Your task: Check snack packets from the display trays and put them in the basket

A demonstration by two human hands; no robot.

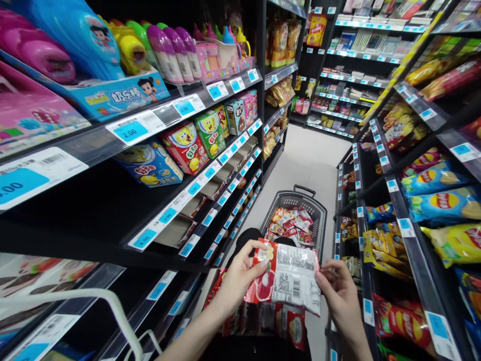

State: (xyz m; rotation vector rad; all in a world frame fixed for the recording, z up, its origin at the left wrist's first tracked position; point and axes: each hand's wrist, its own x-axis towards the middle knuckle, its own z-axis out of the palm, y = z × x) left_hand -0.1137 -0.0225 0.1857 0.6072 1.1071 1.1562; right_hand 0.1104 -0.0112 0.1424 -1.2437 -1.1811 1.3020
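Observation:
A red and silver snack packet (287, 276) is held up between my two hands, its printed back with a barcode facing me. My left hand (244, 273) pinches the red end between thumb and fingers. At the silver end, my right hand (338, 288) grips the edge with its thumb in front. Below it, several more red and silver packets (266, 323) rest over my lap, partly hidden by the held one. Beyond my hands, a dark grey shopping basket (319, 213) stands on the floor with many small red and white packets (291, 223) inside.
Shelves with price tags line both sides of the narrow aisle. Boxed snacks (187, 148) and toy-shaped sweets (90, 37) are on the left; crisp bags (445, 203) fill the right. A white metal frame (112, 306) curves at lower left. Pale floor (310, 150) runs to the back shelves.

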